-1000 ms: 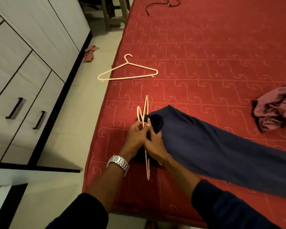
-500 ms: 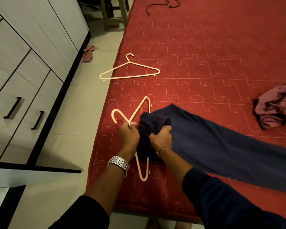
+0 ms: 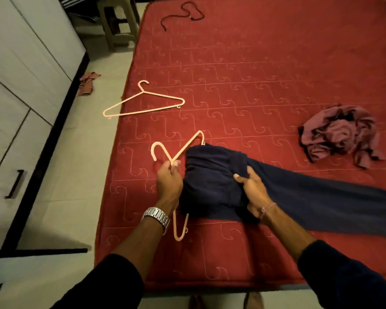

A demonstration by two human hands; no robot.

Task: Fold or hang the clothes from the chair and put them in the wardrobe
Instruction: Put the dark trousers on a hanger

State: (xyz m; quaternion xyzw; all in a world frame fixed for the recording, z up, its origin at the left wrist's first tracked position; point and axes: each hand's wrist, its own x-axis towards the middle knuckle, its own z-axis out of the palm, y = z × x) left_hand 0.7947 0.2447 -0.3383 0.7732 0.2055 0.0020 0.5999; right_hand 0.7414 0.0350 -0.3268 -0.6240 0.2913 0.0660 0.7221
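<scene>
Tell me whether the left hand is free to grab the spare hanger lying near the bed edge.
Probably not yet: the left hand grips the hanger in the navy garment. The spare hanger lies uncovered.

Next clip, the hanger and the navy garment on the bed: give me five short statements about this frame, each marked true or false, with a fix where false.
1. The left hand grips the hanger near its hook. True.
2. The right hand rests open on the mattress. False: it grips the navy garment.
3. A second hanger lies unused on the bed. True.
4. The maroon clothing hangs on a hanger. False: it lies crumpled on the bed.
5. The navy garment is fully folded. False: most of it lies stretched out.
</scene>
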